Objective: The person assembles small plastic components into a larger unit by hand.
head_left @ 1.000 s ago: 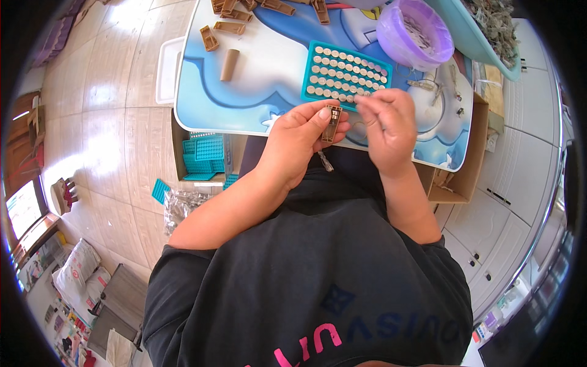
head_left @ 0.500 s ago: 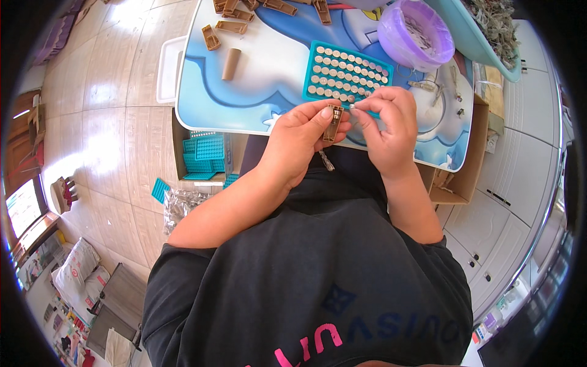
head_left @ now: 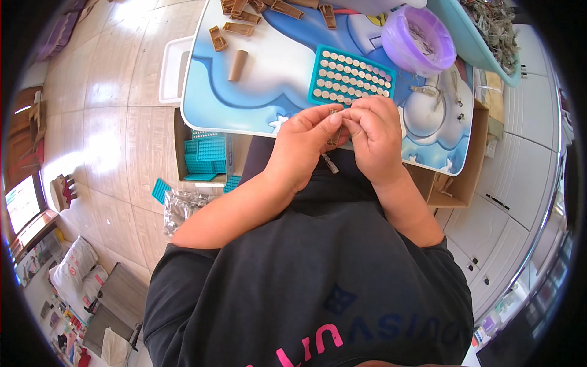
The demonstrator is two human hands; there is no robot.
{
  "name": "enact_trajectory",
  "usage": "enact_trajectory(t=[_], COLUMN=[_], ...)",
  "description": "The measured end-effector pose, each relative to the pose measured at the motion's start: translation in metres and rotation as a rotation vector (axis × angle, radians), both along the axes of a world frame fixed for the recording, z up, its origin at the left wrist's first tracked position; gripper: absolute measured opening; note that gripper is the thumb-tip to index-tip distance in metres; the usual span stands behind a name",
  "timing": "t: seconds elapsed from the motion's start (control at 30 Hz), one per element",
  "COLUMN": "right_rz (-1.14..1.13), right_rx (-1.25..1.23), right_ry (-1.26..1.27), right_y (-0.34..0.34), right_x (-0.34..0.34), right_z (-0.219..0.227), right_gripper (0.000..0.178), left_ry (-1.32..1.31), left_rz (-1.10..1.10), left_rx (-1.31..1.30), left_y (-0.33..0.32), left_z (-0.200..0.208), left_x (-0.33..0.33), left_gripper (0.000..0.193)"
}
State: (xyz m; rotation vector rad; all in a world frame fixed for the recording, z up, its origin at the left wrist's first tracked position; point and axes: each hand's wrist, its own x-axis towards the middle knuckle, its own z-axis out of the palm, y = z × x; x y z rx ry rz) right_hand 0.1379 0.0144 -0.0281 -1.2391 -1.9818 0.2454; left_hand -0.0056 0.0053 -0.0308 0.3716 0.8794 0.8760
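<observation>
My left hand (head_left: 304, 142) and my right hand (head_left: 374, 134) meet over the near edge of a small blue and white table (head_left: 275, 92). Together they pinch a small brown clip-like part (head_left: 334, 136) with a thin metal piece hanging below it. Just beyond my fingers lies a teal tray (head_left: 350, 76) filled with rows of round silvery pieces.
A purple bowl (head_left: 418, 39) of small metal parts stands at the far right, beside a teal basin (head_left: 489, 37). Several brown parts (head_left: 244, 18) lie at the table's far left. Cardboard boxes with teal trays (head_left: 205, 156) sit on the tiled floor below.
My right hand has closed in from the right onto the brown part that my left hand was holding; both hands now grip it.
</observation>
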Motion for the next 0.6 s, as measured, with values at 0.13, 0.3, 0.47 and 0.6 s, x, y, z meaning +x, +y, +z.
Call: enact_trajectory(t=[0.13,0.3,0.47,0.6], right_rz=[0.091,0.040,0.156,0.388], right_rx=[-0.095,-0.130,0.100,0.179], right_ry=[0.113,0.026,-0.184,-0.188], right_y=[0.005,0.056,0.119,0.137], right_x=[-0.001,-0.008,-0.039,-0.099], right_z=[0.010,0.028,0.017,0.041], right_gripper=[0.012,0.010,0.017,0.026], left_ry=[-0.033,0.051,0.039,0.047], left_rz=[0.022,0.018,0.092,0.113], left_rx=[-0.003,-0.012,0.007,0.000], left_y=[0.001,0.002,0.004,0.004], left_z=[0.006,0.008,0.002,0.003], left_x=[-0.008,-0.024,-0.029,-0.028], left_gripper=[0.025,0.021,0.022,0.021])
